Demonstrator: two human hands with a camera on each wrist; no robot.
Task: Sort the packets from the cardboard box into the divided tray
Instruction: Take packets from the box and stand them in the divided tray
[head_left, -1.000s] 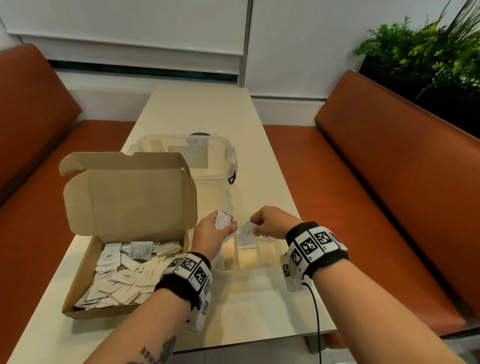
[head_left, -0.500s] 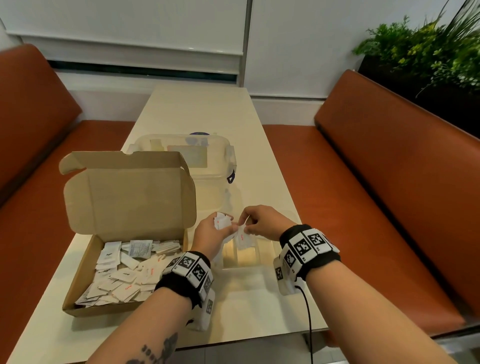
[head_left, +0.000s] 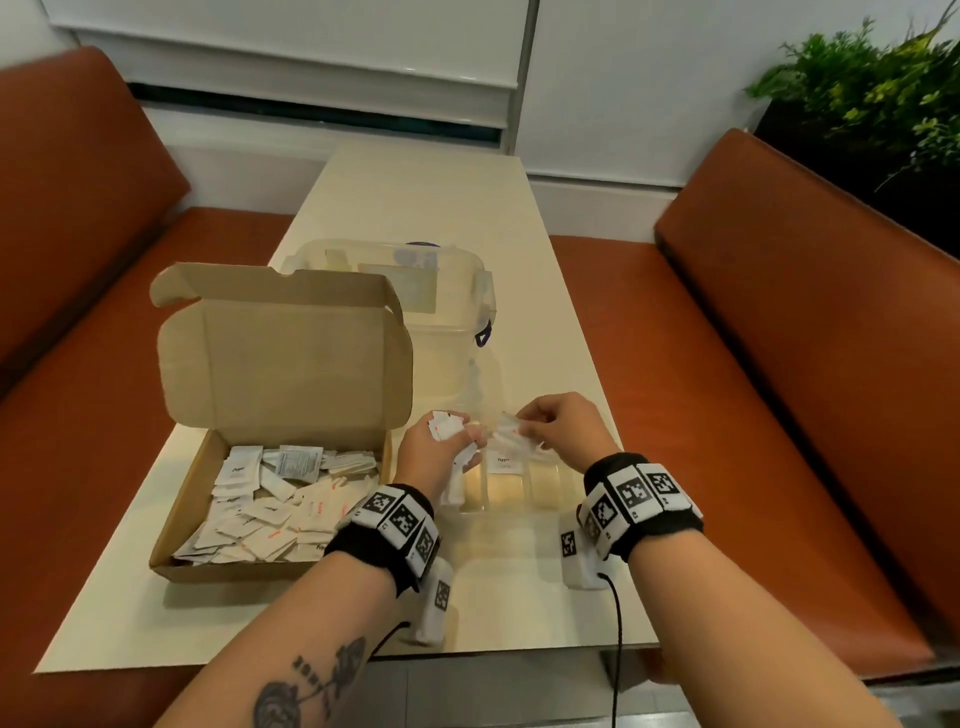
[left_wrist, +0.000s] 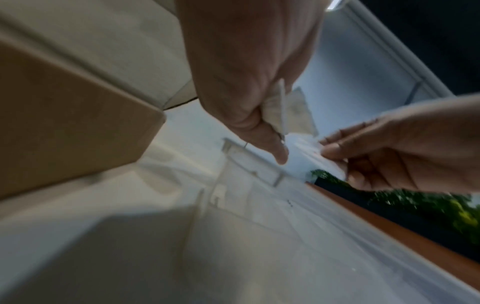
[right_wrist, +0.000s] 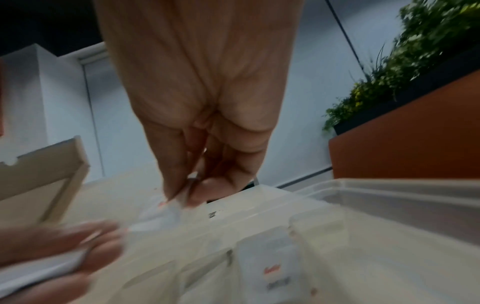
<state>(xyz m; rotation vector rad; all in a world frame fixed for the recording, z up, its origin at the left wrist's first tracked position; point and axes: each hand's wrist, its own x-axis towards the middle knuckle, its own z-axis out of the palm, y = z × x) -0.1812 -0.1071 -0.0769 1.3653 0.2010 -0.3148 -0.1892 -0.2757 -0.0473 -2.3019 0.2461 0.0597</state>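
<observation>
An open cardboard box (head_left: 182, 564) on the left of the table holds several white packets (head_left: 270, 509). To its right lies the clear divided tray (head_left: 511, 506), with one packet (head_left: 505, 461) (right_wrist: 270, 263) lying in a compartment. My left hand (head_left: 434, 452) (left_wrist: 246, 82) grips a small bunch of packets (head_left: 447, 423) (left_wrist: 288, 115) above the tray's left end. My right hand (head_left: 558, 428) (right_wrist: 197, 144) pinches one white packet (head_left: 506, 426) (right_wrist: 166, 214) between thumb and fingers, close beside the left hand and over the tray.
A clear lidded plastic tub (head_left: 415, 280) stands behind the tray, against the box's raised lid (head_left: 285, 364). Orange bench seats (head_left: 779, 364) flank the table (head_left: 431, 197). A planter with green leaves (head_left: 872, 98) is at the far right.
My right hand came leftward to meet the left hand and now pinches a packet next to the bunch. A packet now shows lying in the tray. The left hand barely moved.
</observation>
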